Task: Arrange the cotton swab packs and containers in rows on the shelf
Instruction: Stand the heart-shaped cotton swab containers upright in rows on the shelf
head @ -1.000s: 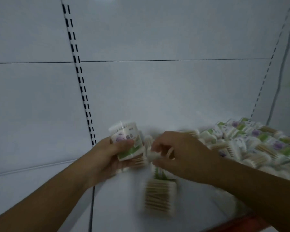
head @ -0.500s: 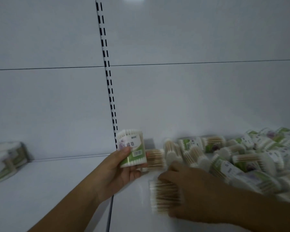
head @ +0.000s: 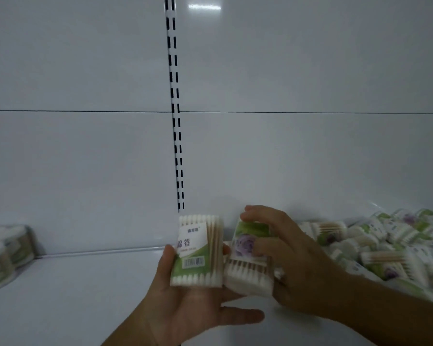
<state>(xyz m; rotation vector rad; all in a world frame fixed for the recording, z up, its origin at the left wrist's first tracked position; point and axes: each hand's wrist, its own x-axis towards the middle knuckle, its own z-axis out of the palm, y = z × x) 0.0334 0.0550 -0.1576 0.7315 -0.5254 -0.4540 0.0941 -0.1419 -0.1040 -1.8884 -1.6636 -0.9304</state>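
SHELF STOCKING: A person's left hand [head: 185,305] cradles a barcode pack [head: 198,248] of cotton swabs upright above the white shelf [head: 73,295]. The thumb is pressed to the pack's left edge and the fingers are spread beneath it. The right hand [head: 295,268] grips a flower pack [head: 249,245] just beside it, fingers curled over the top and across the purple-flower label. The two packs stand side by side, edges touching or very nearly so, in front of the slotted upright [head: 175,121] of the pale back panel [head: 310,158]. Both show white swab tips along the bottom. Whether the flower pack also rests on the left fingers cannot be told.

To the right, a loose pile of packs [head: 390,245] lies jumbled on the shelf near the back panel, wooden sticks and green labels pointing every way. At the far left edge, a blurred cluster of wrapped packs [head: 5,250] sits on the shelf, well apart from the hands. A light glare [head: 204,7] shows high on the panel.
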